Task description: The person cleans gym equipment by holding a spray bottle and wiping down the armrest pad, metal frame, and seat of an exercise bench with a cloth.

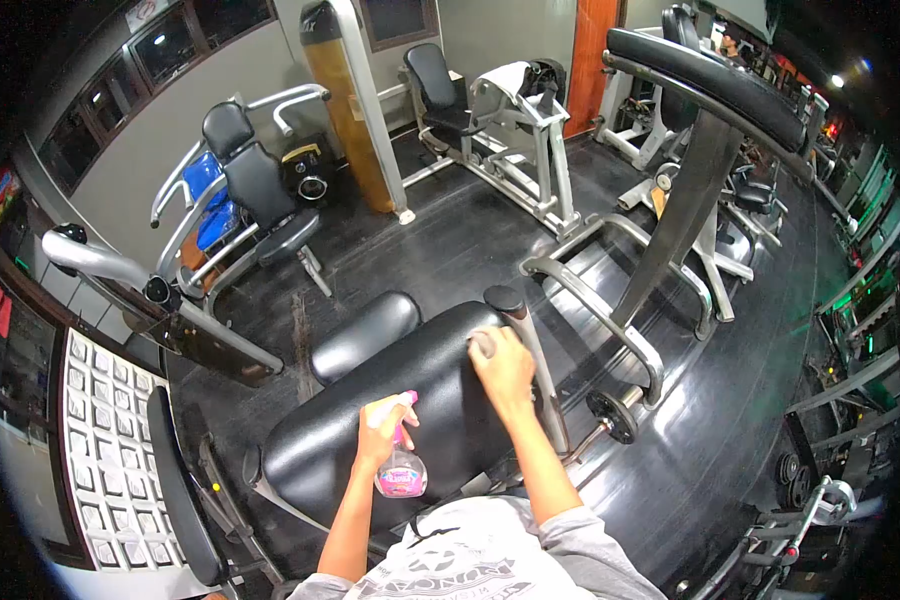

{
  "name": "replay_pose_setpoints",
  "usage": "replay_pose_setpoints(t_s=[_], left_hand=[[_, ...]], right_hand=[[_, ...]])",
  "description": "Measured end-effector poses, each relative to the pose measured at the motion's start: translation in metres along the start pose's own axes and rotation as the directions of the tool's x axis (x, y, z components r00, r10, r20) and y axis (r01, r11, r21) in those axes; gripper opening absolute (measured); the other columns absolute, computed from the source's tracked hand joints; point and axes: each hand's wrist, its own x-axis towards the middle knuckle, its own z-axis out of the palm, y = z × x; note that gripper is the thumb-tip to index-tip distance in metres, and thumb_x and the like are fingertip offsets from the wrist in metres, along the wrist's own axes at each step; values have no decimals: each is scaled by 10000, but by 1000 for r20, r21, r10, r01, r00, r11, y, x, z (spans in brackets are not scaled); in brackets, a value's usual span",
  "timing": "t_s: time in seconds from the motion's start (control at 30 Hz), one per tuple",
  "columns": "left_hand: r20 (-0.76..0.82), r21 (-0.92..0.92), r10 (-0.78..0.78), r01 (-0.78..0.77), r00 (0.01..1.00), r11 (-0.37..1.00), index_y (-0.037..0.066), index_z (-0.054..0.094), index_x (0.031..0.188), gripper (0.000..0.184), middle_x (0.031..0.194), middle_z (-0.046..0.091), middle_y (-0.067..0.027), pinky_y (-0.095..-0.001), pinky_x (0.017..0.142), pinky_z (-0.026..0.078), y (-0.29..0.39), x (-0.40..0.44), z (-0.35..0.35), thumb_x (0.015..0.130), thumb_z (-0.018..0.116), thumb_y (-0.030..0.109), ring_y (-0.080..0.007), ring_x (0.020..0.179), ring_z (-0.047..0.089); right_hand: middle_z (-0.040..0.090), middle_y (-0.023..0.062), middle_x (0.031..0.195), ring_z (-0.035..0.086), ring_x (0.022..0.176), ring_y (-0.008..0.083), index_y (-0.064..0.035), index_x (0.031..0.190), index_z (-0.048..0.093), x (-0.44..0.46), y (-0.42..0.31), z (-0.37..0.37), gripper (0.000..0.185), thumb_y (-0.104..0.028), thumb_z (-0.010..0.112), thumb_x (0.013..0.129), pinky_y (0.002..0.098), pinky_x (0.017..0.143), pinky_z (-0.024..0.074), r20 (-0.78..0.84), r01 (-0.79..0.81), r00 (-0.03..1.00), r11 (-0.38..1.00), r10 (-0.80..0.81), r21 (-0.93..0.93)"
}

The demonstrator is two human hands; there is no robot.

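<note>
A wide black padded cushion (435, 375) of a gym machine lies right in front of me. My left hand (382, 432) is wrapped round the neck of a clear spray bottle (402, 476) with a pink nozzle and a pink label, held upright over the cushion's near side. Toward the cushion's far right end, my right hand (498, 362) rests on the black surface with its fingers closed round a small greyish-brown thing (482, 344), perhaps a cloth, mostly hidden by the fingers.
A smaller black pad (367, 337) sits just beyond the cushion. Ahead stand a seated machine (260, 185) and another with a white towel (505, 80). A tall padded frame (680, 210) rises at the right, near a small weight plate (612, 416). Metal bars edge the cushion's right end.
</note>
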Motion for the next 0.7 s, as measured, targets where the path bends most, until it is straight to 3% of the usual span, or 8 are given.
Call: replay_pose_setpoints(t_s=[0.17,0.23,0.47,0.57,0.7], left_hand=[[-1,-37,21,-21,1000,999,-49,703,1012,344,757,675,-114,-298,409,457,-2,-1,0,954,584,269,-190,463,612],[7,-36,46,-45,999,998,-59,697,1048,343,776,677,-117,-303,417,469,-6,-2,0,962,575,249,-187,485,615],[28,-52,28,-27,999,998,-43,703,1004,334,752,674,-102,-286,421,440,-7,0,-1,970,572,262,-182,459,616],[19,-113,47,-44,999,993,-37,703,982,338,739,674,-99,-280,413,419,-8,1,-1,969,572,275,-182,441,614],[15,-102,62,-60,998,993,-42,700,986,351,736,673,-106,-279,417,429,-8,1,-1,966,578,286,-182,446,615]], right_hand=[[660,64,943,685,850,291,-166,1032,689,-41,-47,2,236,-245,740,815,417,719,549,227,115,964,988,-135,99],[657,60,921,686,837,278,-181,1046,702,-46,-36,-4,250,-257,745,812,411,711,546,203,148,963,976,-179,158],[685,81,987,681,872,323,-186,1033,715,-5,12,-30,225,-251,744,820,424,750,531,30,-41,999,998,40,37],[684,91,990,681,880,332,-185,1036,710,-5,1,-14,225,-254,740,824,429,755,533,-24,-53,998,998,52,-27],[675,89,950,685,832,336,-190,1034,706,-30,-35,1,211,-261,723,836,448,730,542,103,53,993,999,-53,7]])
